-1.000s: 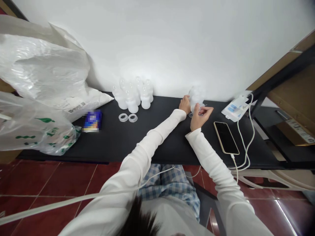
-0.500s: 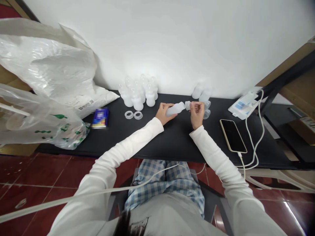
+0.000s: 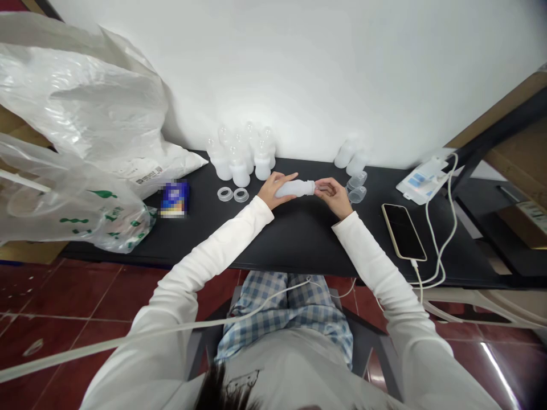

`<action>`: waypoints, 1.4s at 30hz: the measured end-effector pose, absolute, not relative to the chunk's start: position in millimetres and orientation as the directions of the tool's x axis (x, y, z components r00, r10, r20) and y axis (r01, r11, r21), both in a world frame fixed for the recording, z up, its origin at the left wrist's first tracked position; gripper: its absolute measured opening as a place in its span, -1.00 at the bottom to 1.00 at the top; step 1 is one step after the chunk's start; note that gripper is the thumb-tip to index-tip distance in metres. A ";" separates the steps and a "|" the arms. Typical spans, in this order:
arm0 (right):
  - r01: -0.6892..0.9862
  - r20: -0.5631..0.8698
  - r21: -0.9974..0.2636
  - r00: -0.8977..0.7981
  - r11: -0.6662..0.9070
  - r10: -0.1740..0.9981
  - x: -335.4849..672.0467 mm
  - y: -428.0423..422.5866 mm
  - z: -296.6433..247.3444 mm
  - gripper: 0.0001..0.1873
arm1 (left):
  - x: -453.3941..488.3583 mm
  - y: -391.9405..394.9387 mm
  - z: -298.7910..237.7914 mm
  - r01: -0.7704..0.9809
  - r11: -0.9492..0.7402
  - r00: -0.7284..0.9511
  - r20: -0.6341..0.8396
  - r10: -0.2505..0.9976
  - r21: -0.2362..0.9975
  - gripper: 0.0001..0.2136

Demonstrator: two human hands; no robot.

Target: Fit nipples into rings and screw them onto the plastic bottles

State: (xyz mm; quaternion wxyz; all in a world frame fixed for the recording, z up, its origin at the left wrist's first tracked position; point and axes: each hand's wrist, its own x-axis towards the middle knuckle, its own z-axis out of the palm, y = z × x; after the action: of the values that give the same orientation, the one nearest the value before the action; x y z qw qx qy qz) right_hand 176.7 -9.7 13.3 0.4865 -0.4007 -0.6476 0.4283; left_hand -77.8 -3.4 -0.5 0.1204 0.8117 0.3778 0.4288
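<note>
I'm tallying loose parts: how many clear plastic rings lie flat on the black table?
2. One ring and a second ring lie side by side on the table, in front of the bottle cluster, left of the left hand. Others may be hidden.

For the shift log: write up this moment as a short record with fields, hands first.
left hand: left hand grips the body of a white plastic bottle, held sideways above the black table
right hand: right hand pinches at the bottle's neck end
behind: cluster of upright bottles by the wall; two more bottles to the right
loose parts: two rings; clear caps
right side: phone on a white cable
left side: plastic bags; blue packet
</note>
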 end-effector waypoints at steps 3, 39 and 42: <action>0.062 0.292 -0.948 -0.228 0.313 0.929 174.6 -12.1 13.6 -0.50 | -76.5 -9.5 5.0 0.425 -0.600 0.202 0.575 0.792 0.678 -0.44; 0.437 0.481 -0.667 -0.367 0.604 0.797 164.8 -30.0 27.3 -0.50 | -75.1 -14.0 19.1 0.255 -0.488 0.086 0.483 0.871 0.835 -0.47; 0.447 0.436 -0.714 -0.319 0.539 0.842 166.6 -29.6 27.3 -0.53 | -76.2 -10.0 14.0 0.280 -0.552 0.199 0.516 0.834 0.785 -0.44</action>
State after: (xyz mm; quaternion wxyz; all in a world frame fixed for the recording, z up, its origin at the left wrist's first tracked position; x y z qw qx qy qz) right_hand 166.6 -29.6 27.3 0.4099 -0.4155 -0.7756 0.2405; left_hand -76.2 -10.0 14.0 0.2754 0.7235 0.3847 0.5028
